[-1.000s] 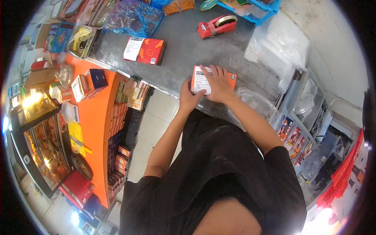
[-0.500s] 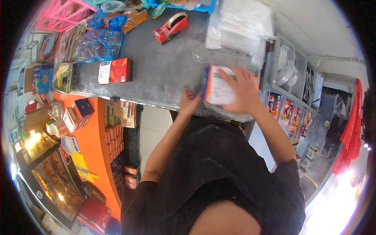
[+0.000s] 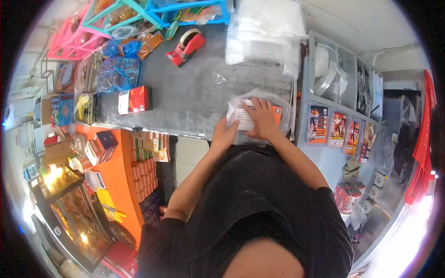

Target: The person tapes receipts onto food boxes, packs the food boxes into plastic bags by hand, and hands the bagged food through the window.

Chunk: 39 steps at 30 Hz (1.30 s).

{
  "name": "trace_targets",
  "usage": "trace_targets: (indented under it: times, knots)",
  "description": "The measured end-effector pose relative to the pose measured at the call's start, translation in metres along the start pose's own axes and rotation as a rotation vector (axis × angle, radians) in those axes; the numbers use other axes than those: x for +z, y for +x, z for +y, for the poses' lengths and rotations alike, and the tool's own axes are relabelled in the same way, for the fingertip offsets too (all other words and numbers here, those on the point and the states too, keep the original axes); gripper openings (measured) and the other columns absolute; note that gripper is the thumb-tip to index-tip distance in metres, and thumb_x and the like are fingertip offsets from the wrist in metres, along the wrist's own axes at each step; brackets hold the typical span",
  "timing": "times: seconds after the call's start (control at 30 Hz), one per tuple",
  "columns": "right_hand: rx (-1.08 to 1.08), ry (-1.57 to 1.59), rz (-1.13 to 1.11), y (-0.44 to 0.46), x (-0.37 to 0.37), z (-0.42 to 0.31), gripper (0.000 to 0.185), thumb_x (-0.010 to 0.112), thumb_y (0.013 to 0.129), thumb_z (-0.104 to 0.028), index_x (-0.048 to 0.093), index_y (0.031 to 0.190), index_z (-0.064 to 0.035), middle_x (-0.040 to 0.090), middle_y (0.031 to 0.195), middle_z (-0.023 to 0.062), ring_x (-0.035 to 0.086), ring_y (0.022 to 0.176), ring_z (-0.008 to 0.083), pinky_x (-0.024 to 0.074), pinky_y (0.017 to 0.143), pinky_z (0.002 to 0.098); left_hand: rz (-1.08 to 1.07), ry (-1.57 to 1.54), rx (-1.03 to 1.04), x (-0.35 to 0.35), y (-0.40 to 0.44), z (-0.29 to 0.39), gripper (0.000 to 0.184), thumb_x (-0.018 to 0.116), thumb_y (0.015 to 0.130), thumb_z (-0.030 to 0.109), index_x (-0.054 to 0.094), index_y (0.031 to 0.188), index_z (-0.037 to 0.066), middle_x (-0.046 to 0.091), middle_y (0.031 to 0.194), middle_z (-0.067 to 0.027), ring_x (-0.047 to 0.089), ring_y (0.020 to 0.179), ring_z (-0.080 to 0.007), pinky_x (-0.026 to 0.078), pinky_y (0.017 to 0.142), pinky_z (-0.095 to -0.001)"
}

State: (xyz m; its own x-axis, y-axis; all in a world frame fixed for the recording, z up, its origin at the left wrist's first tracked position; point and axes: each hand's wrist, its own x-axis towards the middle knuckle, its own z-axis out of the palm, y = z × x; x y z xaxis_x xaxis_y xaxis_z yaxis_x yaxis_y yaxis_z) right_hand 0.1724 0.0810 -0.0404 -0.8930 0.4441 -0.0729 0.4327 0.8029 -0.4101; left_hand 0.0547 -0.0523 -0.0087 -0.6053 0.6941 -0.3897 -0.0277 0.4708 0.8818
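Observation:
An orange box with a white label (image 3: 244, 118) lies on clear plastic (image 3: 283, 99) near the front right of the dark counter. My right hand (image 3: 263, 119) rests on its top with the fingers spread. At the left edge of the box, my left hand (image 3: 225, 133) touches it or the plastic, fingers partly curled; whether it grips anything is hidden. Farther left on the counter stands a red box with a white label (image 3: 135, 100). A red tape dispenser (image 3: 186, 47) sits toward the back.
Stacked clear bags (image 3: 262, 34) lie at the back right. Blue plastic packets (image 3: 118, 74) and coloured baskets (image 3: 160, 15) line the back left. A grey shelf (image 3: 345, 99) stands to the right. An orange counter (image 3: 121, 171) with boxes extends at the left.
The orange box moved right with my right hand, then came down onto the clear plastic. My left hand came off it and is back at its left edge. The camera view has shifted right.

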Motion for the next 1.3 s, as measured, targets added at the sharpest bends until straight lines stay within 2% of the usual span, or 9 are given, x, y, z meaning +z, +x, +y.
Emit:
trace_targets:
  times: [0.1,0.2,0.27,0.3,0.37,0.77,1.03,1.2,1.3]
  knots:
    - [-0.107,-0.018,0.035,-0.006,-0.005,-0.001,0.096,0.083,0.054,-0.038,0.044,0.139,-0.0150,0.047,0.128,0.0184,0.042,0.121,0.0356,0.0272,0.104,0.0518,-0.064,-0.245,0.054,-0.001,0.003,0.016,0.020,0.062,0.089,0.016,0.061,0.096,-0.003,0.065,0.083,-0.0103,0.057,0.076,-0.0121,0.045,0.066,-0.0303]
    - [-0.157,0.200,0.383,-0.025,-0.027,0.003,0.083,0.079,0.064,-0.039,0.048,0.134,-0.0074,0.051,0.124,0.0216,0.046,0.119,0.0374,0.0309,0.103,0.0514,0.040,-0.031,0.132,-0.006,0.009,0.037,0.018,0.061,0.090,0.016,0.059,0.089,-0.001,0.063,0.080,-0.0075,0.053,0.074,-0.0093,0.043,0.064,-0.0273]
    - [0.447,0.289,0.593,-0.047,-0.036,0.023,0.072,0.076,0.072,-0.039,0.051,0.129,-0.0019,0.054,0.124,0.0204,0.048,0.119,0.0350,0.0352,0.101,0.0461,0.059,0.041,0.167,-0.014,0.014,0.025,0.019,0.062,0.090,0.017,0.057,0.087,-0.001,0.060,0.078,-0.0060,0.052,0.073,-0.0089,0.042,0.063,-0.0268]
    - [0.451,0.289,0.584,-0.057,-0.022,0.041,0.072,0.076,0.072,-0.039,0.051,0.129,-0.0019,0.054,0.124,0.0204,0.048,0.119,0.0350,0.0352,0.101,0.0461,0.073,0.117,0.195,-0.015,0.012,0.020,0.020,0.062,0.090,0.018,0.055,0.086,0.000,0.058,0.076,-0.0046,0.050,0.072,-0.0085,0.041,0.062,-0.0262]
    - [1.017,1.443,-0.012,-0.069,0.032,0.081,0.061,0.073,0.079,-0.035,0.052,0.126,-0.0014,0.054,0.125,0.0160,0.050,0.116,0.0300,0.0373,0.097,0.0416,0.075,0.028,0.191,-0.012,0.008,0.018,0.021,0.062,0.091,0.018,0.053,0.086,0.000,0.056,0.074,-0.0034,0.049,0.071,-0.0080,0.040,0.062,-0.0256]
    - [0.833,1.348,0.145,-0.078,-0.043,0.041,0.031,0.065,0.087,-0.017,0.058,0.113,-0.0026,0.063,0.094,0.0020,0.056,0.080,0.0095,0.0428,0.070,0.0264,0.127,-0.247,0.026,-0.035,-0.014,0.063,0.014,0.058,0.095,0.014,0.052,0.091,0.002,0.057,0.082,0.0003,0.048,0.075,-0.0043,0.040,0.065,-0.0227]
    - [0.426,1.587,0.358,-0.092,-0.135,-0.006,0.018,0.062,0.086,-0.003,0.052,0.100,-0.0044,0.054,0.092,0.0018,0.052,0.090,0.0118,0.0406,0.081,0.0263,0.115,-0.455,0.102,-0.054,-0.032,0.114,0.012,0.057,0.095,0.014,0.052,0.091,0.004,0.057,0.082,0.0010,0.049,0.075,-0.0031,0.039,0.066,-0.0206]
    - [0.627,1.585,0.487,-0.089,-0.140,-0.007,0.029,0.062,0.084,-0.001,0.048,0.110,-0.0039,0.054,0.093,0.0034,0.051,0.088,0.0124,0.0399,0.081,0.0281,0.065,-0.498,0.177,-0.056,-0.031,0.113,0.011,0.058,0.095,0.016,0.055,0.093,0.006,0.055,0.081,0.0034,0.047,0.073,-0.0039,0.037,0.066,-0.0202]
    - [0.277,1.629,0.517,-0.095,-0.157,-0.018,0.036,0.064,0.086,-0.007,0.048,0.118,-0.0019,0.054,0.096,0.0047,0.051,0.090,0.0141,0.0401,0.083,0.0290,0.076,-0.499,0.190,-0.050,-0.042,0.122,0.010,0.056,0.095,0.013,0.055,0.091,0.004,0.057,0.081,0.0008,0.049,0.079,-0.0034,0.039,0.070,-0.0208]
